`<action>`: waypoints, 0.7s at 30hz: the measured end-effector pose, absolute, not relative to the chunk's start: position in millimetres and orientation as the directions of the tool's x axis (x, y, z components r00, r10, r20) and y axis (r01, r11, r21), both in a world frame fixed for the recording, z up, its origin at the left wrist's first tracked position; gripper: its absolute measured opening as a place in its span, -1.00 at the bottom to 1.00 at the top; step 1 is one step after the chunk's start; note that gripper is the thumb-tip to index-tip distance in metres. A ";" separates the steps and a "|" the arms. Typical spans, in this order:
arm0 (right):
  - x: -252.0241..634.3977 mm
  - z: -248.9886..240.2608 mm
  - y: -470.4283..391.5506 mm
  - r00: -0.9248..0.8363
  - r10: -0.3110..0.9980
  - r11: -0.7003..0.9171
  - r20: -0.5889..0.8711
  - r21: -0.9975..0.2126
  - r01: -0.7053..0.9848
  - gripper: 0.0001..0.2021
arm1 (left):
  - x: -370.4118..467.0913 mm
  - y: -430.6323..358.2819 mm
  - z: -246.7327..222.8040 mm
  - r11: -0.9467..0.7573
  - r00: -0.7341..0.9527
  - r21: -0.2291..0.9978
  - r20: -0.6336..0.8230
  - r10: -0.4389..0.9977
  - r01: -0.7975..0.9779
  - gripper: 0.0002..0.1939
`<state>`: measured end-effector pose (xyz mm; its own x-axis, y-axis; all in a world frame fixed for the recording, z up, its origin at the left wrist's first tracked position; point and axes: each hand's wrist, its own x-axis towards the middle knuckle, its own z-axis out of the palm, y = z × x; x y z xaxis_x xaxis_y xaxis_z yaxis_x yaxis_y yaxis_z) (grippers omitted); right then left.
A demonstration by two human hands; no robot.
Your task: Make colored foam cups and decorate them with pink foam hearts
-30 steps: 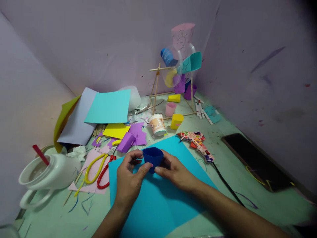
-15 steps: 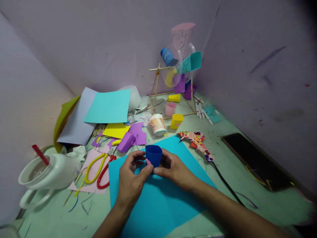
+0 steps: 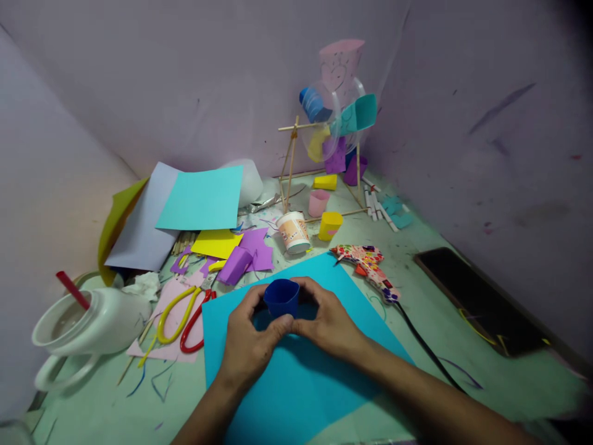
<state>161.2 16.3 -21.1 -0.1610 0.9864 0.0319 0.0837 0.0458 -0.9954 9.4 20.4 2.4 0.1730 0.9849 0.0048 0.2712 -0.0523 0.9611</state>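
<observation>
A small dark-blue paper cup [image 3: 282, 298] is held upright between my two hands, its rim facing up toward me. My left hand [image 3: 252, 330] grips its left side, thumb across the front. From the right, my right hand [image 3: 327, 315] closes on the cup with its thumb meeting the left one. My thumbs cover the lower front of the cup. Below the hands lies a blue paper sheet [image 3: 296, 389]. Just left of the sheet rest scissors [image 3: 176, 315] with one yellow and one red handle.
A floral glue gun [image 3: 368, 267] lies right of the sheet, its cord running frontward. Farther right is a dark phone [image 3: 477, 303]. A white jug [image 3: 111, 321] stands left. Behind are a printed paper cup [image 3: 294, 233], a yellow cup [image 3: 330, 226] and a stick-framed wheel [image 3: 324, 120].
The blue cup has tipped so more of its opening shows, and it sits slightly lower and left. My thumbs have come together and now hide the pink bit on its front.
</observation>
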 end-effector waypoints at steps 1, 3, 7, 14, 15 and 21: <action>161.3 -20.9 15.9 -0.164 0.986 0.045 0.032 -0.996 0.081 -0.57 | 9.6 19.9 2.8 -0.065 0.165 0.956 0.017 0.986 0.285 -0.67; 161.5 -19.9 15.2 -0.186 0.982 0.045 0.032 -0.997 0.067 -0.55 | 9.7 19.1 3.8 -0.082 0.157 0.954 0.037 0.987 0.289 -0.68; 162.2 -18.4 15.0 -0.218 0.975 0.035 0.034 -0.999 0.000 -0.57 | 8.6 18.6 5.0 -0.104 0.151 0.954 0.063 0.987 0.280 -0.67; 162.5 -22.6 15.9 -0.198 0.979 0.052 0.052 -0.999 -0.005 -0.61 | 9.8 19.7 5.1 -0.097 0.153 0.948 0.052 0.987 0.303 -0.66; 162.2 -22.9 15.6 -0.196 0.979 0.060 0.060 -0.998 -0.005 -0.61 | 10.3 19.8 4.9 -0.094 0.151 0.945 0.048 0.987 0.313 -0.65; 162.5 -23.4 12.6 -0.217 0.968 0.128 0.125 -0.992 -0.001 -0.58 | 5.6 18.2 -13.8 -0.172 0.119 0.913 0.137 0.983 0.370 -0.63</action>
<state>162.5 12.6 -23.4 -0.2174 0.9681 0.1247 -0.0008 0.1275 -0.9918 5.6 18.2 -13.8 0.1188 0.9834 0.1370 0.3702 -0.1720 0.9129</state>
